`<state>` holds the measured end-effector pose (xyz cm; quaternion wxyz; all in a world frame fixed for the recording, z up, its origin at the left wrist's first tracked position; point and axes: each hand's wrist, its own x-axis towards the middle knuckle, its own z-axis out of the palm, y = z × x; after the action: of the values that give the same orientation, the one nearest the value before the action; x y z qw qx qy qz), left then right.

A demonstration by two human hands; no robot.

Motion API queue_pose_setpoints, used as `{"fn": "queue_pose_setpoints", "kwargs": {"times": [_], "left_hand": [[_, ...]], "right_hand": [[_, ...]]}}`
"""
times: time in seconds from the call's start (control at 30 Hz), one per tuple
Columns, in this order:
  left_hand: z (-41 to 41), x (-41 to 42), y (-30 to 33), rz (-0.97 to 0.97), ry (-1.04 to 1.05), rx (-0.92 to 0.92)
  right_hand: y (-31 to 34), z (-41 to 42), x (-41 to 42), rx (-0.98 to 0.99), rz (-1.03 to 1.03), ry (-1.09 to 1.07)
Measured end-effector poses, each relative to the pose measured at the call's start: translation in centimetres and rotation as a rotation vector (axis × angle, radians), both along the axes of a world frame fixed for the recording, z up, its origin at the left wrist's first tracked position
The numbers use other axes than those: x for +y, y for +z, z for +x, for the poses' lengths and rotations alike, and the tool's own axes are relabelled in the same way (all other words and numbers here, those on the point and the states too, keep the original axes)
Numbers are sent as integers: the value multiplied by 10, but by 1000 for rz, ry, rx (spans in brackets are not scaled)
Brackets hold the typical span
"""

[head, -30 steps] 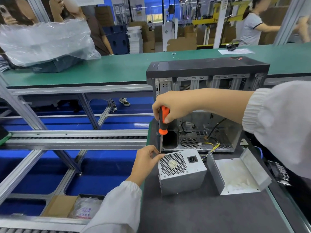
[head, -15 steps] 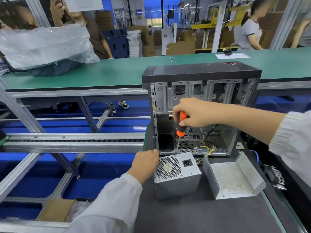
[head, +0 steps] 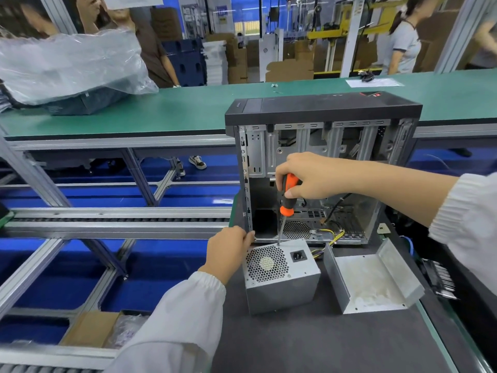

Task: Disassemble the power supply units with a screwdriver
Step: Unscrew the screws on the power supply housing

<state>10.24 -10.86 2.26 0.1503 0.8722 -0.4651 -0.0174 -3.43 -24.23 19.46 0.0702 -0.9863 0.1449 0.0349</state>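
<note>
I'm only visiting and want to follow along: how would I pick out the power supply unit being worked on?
Find the open computer case with the black top, standing on the dark mat. Right in front of it sits the power supply unit, a grey metal box. Unlike the open, empty metal cover beside it, it is closed and has a round honeycomb fan grille and a black socket.

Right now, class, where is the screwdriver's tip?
In the head view, the screwdriver, gripped by the right hand, points down at the top rear edge of the power supply unit.
</note>
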Motion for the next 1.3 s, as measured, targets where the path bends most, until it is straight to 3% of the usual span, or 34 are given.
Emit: {"fn": "queue_pose_setpoints", "kwargs": {"times": [0.2,0.27,0.4,0.5,0.63,0.77,1.03,1.2,1.3], "left_hand": [[0,-1,12,-379,157,1268],[0,-1,15,-451,212,1434],[-7,-7,18,-509,257,1568],[-12,-14,14,-490,243,1447],[-19,-18,4,-296,-11,663],[-26,-20,-8,-179,-132,427],[-26,-21,-14,-136,-136,361],[-27,-18,-12,-370,-244,748],[-30,-23,-14,-460,-237,712]], "right_hand": [[0,-3,0,-8,9,-11],[0,-3,-1,-14,20,-13],[0,-4,-2,-17,26,-13],[-1,-3,-3,-17,19,-13],[-2,-4,-6,-22,15,-26],[-4,-3,-7,-23,8,-29],[-14,6,1,-32,-153,27],[-11,18,13,0,-275,16],[-6,22,11,-68,-416,-129]]}}
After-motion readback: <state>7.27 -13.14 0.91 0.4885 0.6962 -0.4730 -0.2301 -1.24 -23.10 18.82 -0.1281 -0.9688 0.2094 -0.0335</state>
